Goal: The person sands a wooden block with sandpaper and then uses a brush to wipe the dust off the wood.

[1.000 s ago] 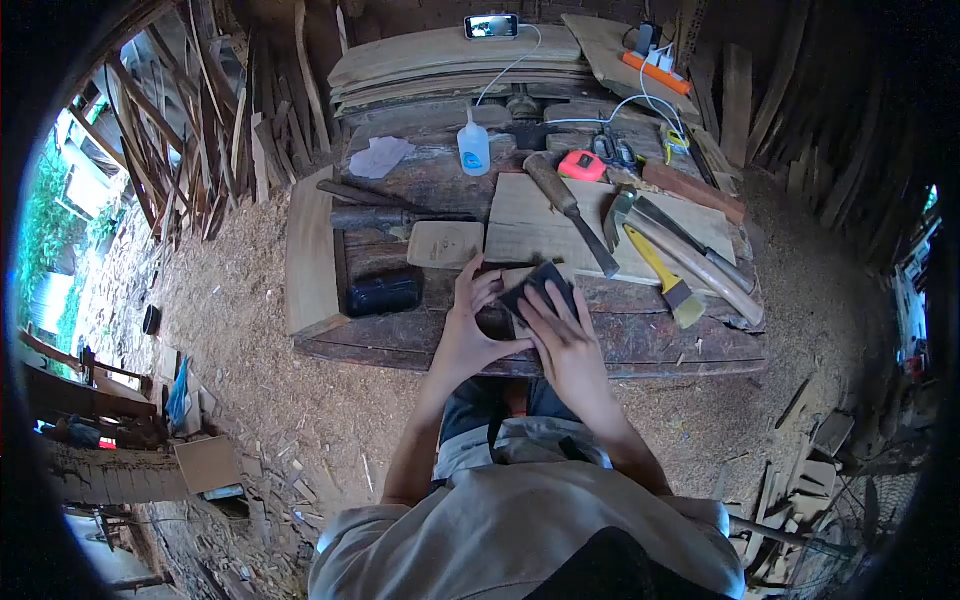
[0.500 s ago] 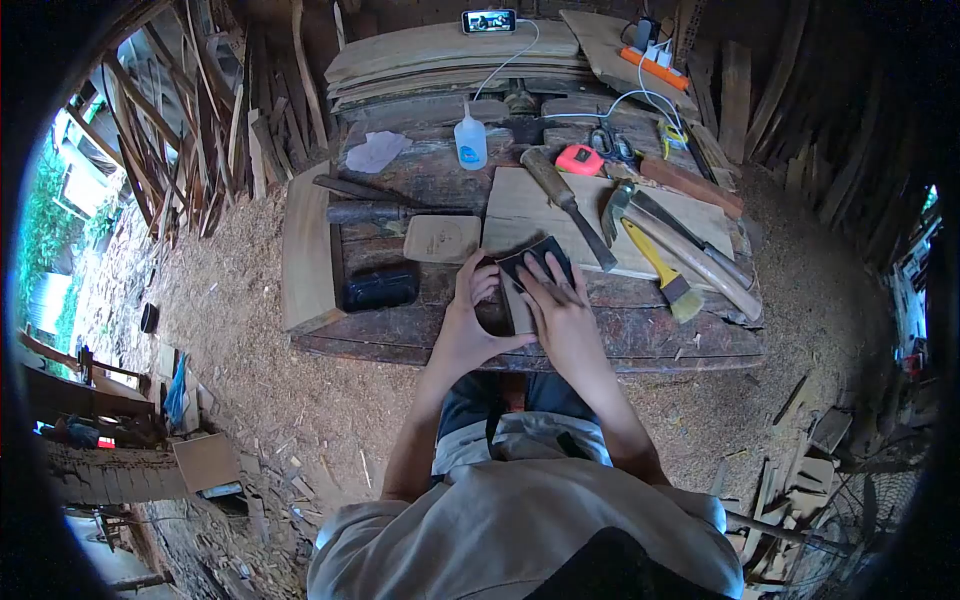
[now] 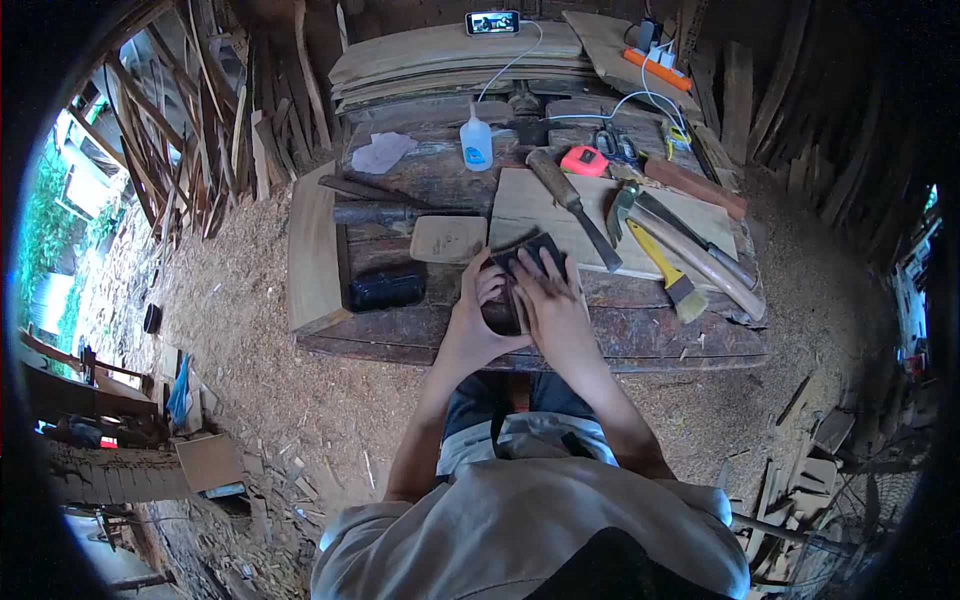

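My right hand (image 3: 557, 316) presses down on a dark sheet that looks like sandpaper (image 3: 543, 243), its fingers bent over it. Under the sheet is a small wooden piece (image 3: 521, 309), mostly covered by my hands. My left hand (image 3: 468, 322) curls round the left side of that piece, thumb reaching toward my right hand. Just beyond my left hand lies a flat, rounded wooden block (image 3: 449, 239). A dark, glossy case-like object (image 3: 387, 288) rests to its lower left.
On the workbench (image 3: 420, 345) lie a chisel (image 3: 575, 208), hammer (image 3: 690, 250), yellow-handled brush (image 3: 665, 270), pink tape measure (image 3: 584, 160) and wooden board (image 3: 515, 205). A glue bottle (image 3: 476, 142) stands behind. Farther back are a phone (image 3: 492, 22) and an orange power strip (image 3: 657, 69).
My right hand and the dark sheet have shifted slightly toward me and left over the wooden piece, covering more of it. My left hand keeps its hold. The whole view has moved slightly.
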